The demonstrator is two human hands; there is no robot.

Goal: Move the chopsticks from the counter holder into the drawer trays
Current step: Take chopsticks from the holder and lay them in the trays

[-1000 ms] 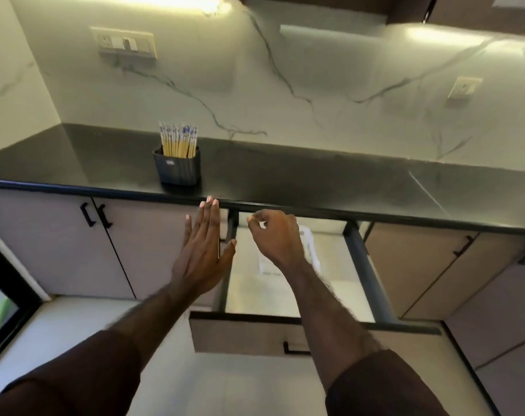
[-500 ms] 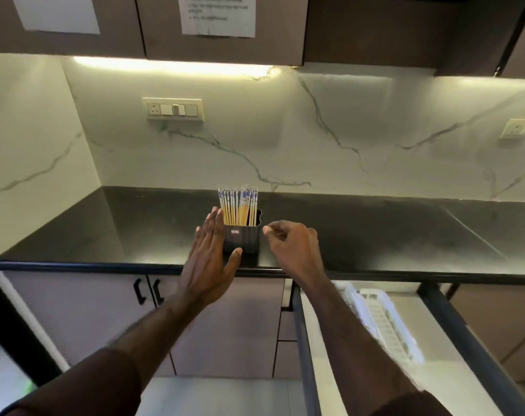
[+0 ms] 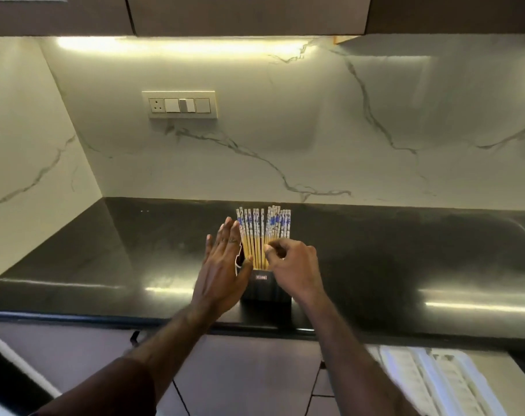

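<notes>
Several yellow chopsticks [image 3: 264, 226] with blue-and-white tops stand upright in a dark square holder [image 3: 265, 288] near the front edge of the black counter [image 3: 405, 250]. My left hand [image 3: 222, 271] is flat with fingers apart, held against the holder's left side, thumb by its rim. My right hand [image 3: 294, 265] comes in from the right, its thumb and fingertips pinched on the shafts of the right-hand chopsticks just above the rim. A white slotted tray [image 3: 429, 379] lies in the open drawer at the bottom right.
A marble backsplash with a switch plate [image 3: 183, 105] rises behind the counter. Upper cabinets hang overhead. Closed cabinet doors with a black handle [image 3: 134, 336] sit under the counter at the left.
My view has risen from the drawer to the counter. Both hands moved forward to the holder; the right fingers now pinch the chopstick shafts, and the left palm rests against the holder.
</notes>
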